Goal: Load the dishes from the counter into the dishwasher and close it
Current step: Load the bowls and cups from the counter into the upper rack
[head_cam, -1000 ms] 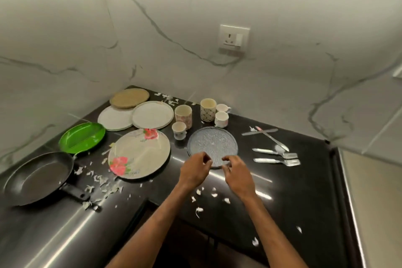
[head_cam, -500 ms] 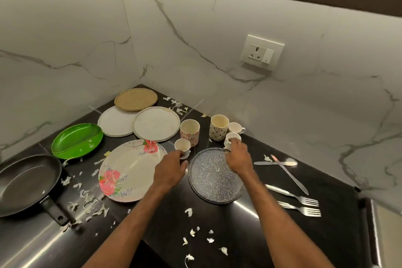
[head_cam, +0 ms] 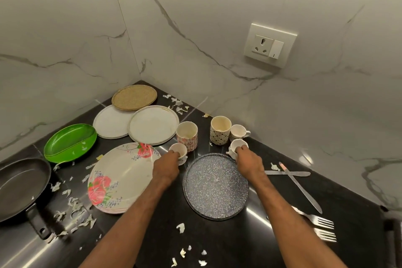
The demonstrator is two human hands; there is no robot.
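Dishes covered the back corner of the black stone counter (head_cam: 272,252), whose polished top was glossy and strewn with pale scraps (head_cam: 76,213). Two small white cups stood near the middle, each under a hand. The left hand (head_cam: 166,166) had its fingers curled onto the rim of the left small cup (head_cam: 177,149), and the right hand (head_cam: 248,161) gripped the rim of the right small cup (head_cam: 236,147) with fingertips hooked inside. Between the two forearms lay a round speckled grey plate (head_cam: 215,187) with a low rim, flat on the counter. Just left of it sat a large cream plate (head_cam: 121,178) printed with pink flowers. Behind the left small cup stood a straight-sided mug (head_cam: 187,136) with a red pattern, and beside the right one a taller dotted mug (head_cam: 220,130) and a third little handled cup (head_cam: 238,132).

Toward the corner, two plain white round plates (head_cam: 152,125) overlapped, and a woven tan round plate (head_cam: 134,97) rested partly on the further one. A glossy green oval dish (head_cam: 69,142) lay near the left edge, with a dark frying pan (head_cam: 19,187) in front of it, handle pointing toward the near edge. At the right side, two steel knives (head_cam: 291,173) lay crossed, and two steel forks (head_cam: 322,227) lay closer to the near edge. The marble walls carried grey veins and a white socket (head_cam: 269,45).
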